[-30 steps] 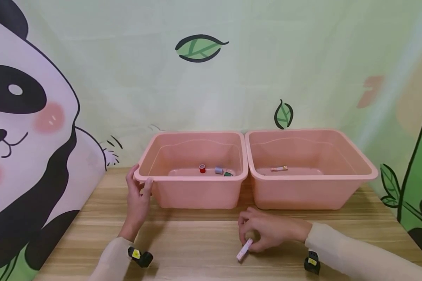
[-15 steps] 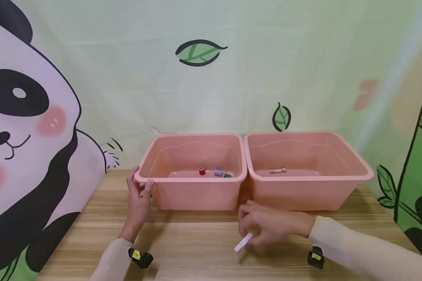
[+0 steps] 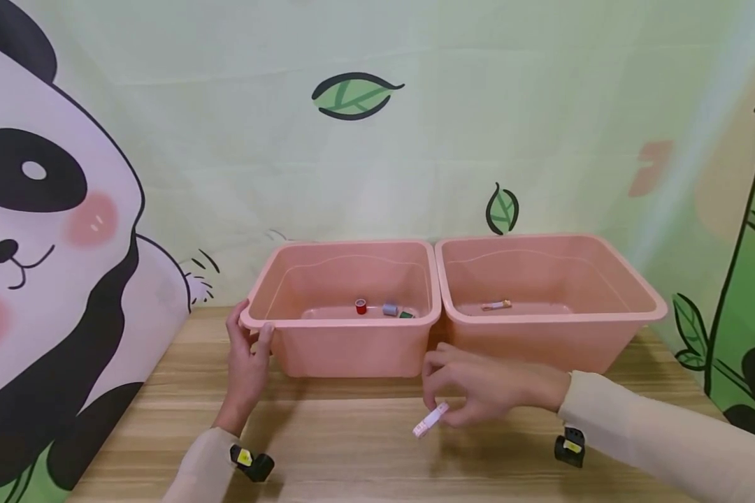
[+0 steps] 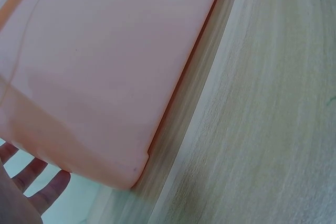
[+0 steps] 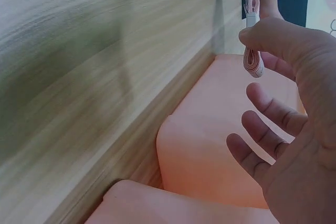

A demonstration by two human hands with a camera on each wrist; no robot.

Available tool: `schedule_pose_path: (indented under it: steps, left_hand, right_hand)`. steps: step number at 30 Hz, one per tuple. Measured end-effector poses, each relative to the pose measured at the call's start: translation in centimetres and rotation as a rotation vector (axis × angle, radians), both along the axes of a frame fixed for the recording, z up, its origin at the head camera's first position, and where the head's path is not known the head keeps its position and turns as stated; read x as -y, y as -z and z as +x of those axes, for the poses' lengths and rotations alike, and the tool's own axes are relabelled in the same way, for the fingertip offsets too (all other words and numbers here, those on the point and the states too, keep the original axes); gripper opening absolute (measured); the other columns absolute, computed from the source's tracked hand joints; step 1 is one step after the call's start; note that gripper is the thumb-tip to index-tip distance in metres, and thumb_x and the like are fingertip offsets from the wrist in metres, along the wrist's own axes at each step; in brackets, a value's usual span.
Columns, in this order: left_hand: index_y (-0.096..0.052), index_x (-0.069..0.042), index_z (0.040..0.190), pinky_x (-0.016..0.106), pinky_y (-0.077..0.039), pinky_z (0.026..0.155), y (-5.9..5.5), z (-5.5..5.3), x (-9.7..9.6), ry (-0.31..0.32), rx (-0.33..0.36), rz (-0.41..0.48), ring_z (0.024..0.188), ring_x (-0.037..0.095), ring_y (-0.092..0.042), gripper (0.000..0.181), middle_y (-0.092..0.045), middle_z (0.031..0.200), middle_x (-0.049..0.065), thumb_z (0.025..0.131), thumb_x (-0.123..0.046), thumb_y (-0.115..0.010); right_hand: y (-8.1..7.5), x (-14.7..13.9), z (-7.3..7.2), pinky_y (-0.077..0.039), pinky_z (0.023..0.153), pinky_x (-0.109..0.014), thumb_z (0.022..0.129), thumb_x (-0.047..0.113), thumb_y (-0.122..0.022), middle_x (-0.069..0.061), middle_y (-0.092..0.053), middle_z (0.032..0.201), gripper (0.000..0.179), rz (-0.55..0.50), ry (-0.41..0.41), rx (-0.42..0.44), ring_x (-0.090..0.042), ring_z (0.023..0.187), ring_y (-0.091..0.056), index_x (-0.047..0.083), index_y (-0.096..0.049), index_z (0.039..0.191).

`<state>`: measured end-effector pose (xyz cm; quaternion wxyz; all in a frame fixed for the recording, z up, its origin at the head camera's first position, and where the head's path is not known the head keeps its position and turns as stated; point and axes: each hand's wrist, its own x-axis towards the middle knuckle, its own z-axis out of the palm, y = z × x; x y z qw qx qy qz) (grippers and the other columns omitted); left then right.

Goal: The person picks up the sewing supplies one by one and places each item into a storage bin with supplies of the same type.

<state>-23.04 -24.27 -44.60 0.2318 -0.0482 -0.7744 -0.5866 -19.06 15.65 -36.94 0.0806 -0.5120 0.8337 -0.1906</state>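
My right hand (image 3: 478, 388) pinches a folded measuring tape (image 3: 430, 420) between thumb and index finger, over the table in front of the gap between two pink bins. The right wrist view shows the tape (image 5: 253, 51) as a flat pinkish bundle with a white band round its middle; the other fingers are spread apart below it. My left hand (image 3: 248, 363) holds the front left corner of the left bin (image 3: 352, 349), thumb at the front rim and fingers along the outer side. In the left wrist view, fingertips (image 4: 55, 187) lie against the bin wall.
Inside the left bin lie a red thread spool (image 3: 361, 306), a light blue spool (image 3: 390, 309) and a green one (image 3: 406, 315). Another folded tape (image 3: 496, 305) lies in the right bin (image 3: 560, 342). Behind the wooden table (image 3: 340, 440) hangs a panda-printed cloth (image 3: 252, 154).
My right hand has lifted the measuring tape from low over the table and moved slightly toward the bins. My left hand stays at the left bin's corner.
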Motion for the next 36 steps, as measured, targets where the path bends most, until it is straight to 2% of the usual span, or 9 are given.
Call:
schedule_pose_path:
  steps: [10,16,23,31,36]
  left_hand:
    - [-0.020,-0.033,0.159,0.016,-0.052,0.081,0.2,-0.2,0.0,-0.007,0.010,0.002,0.115,0.023,-0.053,0.060,-0.043,0.157,0.004,0.108,-0.032,-0.053]
    - [-0.019,-0.034,0.159,0.015,-0.052,0.083,0.2,-0.2,0.1,0.001,0.012,0.000,0.117,0.025,-0.052,0.061,-0.041,0.158,0.003,0.108,-0.033,-0.053]
    - [-0.019,-0.034,0.159,0.014,-0.051,0.084,0.1,-0.1,0.1,0.008,0.012,0.000,0.117,0.024,-0.052,0.061,-0.039,0.159,0.002,0.108,-0.034,-0.052]
    - [-0.018,-0.031,0.160,0.014,-0.052,0.084,0.0,-0.1,0.0,0.004,0.001,0.005,0.116,0.025,-0.052,0.061,-0.040,0.159,0.006,0.108,-0.030,-0.052]
    - [-0.019,-0.033,0.159,0.015,-0.052,0.084,0.2,-0.2,0.1,-0.004,0.005,0.000,0.116,0.023,-0.052,0.061,-0.040,0.158,0.004,0.108,-0.033,-0.053]
  right_hand:
    - [-1.4,0.3,0.1,-0.045,0.087,-0.028,0.087,0.024,-0.078,0.016,-0.051,0.104,0.018,0.028,0.029,0.000,-0.009,0.104,-0.043,0.039,-0.069,0.093]
    - [-2.2,0.4,0.1,-0.045,0.087,-0.028,0.086,0.022,-0.079,0.014,-0.051,0.104,0.016,-0.011,-0.010,-0.042,-0.008,0.102,-0.044,0.034,-0.070,0.093]
    - [-3.6,0.4,0.1,-0.046,0.087,-0.028,0.088,0.021,-0.079,0.015,-0.052,0.103,0.016,-0.030,-0.014,-0.054,-0.007,0.101,-0.046,0.033,-0.070,0.093]
    - [-4.7,0.5,0.2,-0.046,0.078,-0.025,0.087,0.020,-0.080,0.009,-0.054,0.103,0.015,-0.055,-0.022,-0.071,-0.008,0.097,-0.047,0.031,-0.070,0.092]
    - [-5.4,0.4,-0.1,-0.047,0.078,-0.026,0.086,0.021,-0.081,0.012,-0.054,0.103,0.016,-0.054,0.014,-0.087,-0.008,0.099,-0.047,0.032,-0.071,0.093]
